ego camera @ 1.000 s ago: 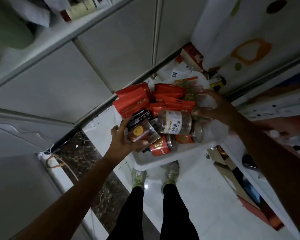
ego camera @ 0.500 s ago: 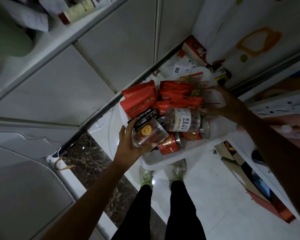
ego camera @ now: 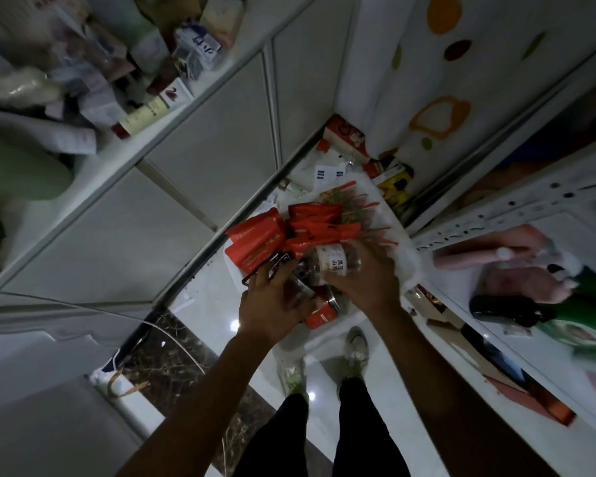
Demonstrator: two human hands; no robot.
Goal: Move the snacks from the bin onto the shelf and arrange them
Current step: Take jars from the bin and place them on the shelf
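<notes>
Now, right hand (ego camera: 365,284): it has left the far right rim of the bin, where it was a second ago, and sits over the middle of the pile with its fingers wrapped round the jar.
Jar (ego camera: 336,261): clear, with a white label, lying on its side in the right hand's grip, on or just above the other snacks; whether it has cleared them cannot be told.
Left hand (ego camera: 272,304): at the near left of the bin as before, back to the camera, fingers curled round the tub.
Tub (ego camera: 298,290): clear plastic, mostly hidden under the left hand and blurred; earlier its orange sticker faced the camera, and now it does not show.
Hands: well apart a second ago, now side by side and nearly touching over the bin.
Bin (ego camera: 406,259): white, on the floor ahead of the shoes (ego camera: 356,346), holding all the snacks.
Packets (ego camera: 258,241): red, stacked at the far left of the bin, lying as they did before.
Can (ego camera: 324,313): red, on its side at the near edge, partly under the hands.
Shelf (ego camera: 516,208): white, to the right of the bin, with pink packs on it; more of it shows than earlier.
View: tipped up, so the cluttered ledge at upper left now fills more of the frame.
</notes>
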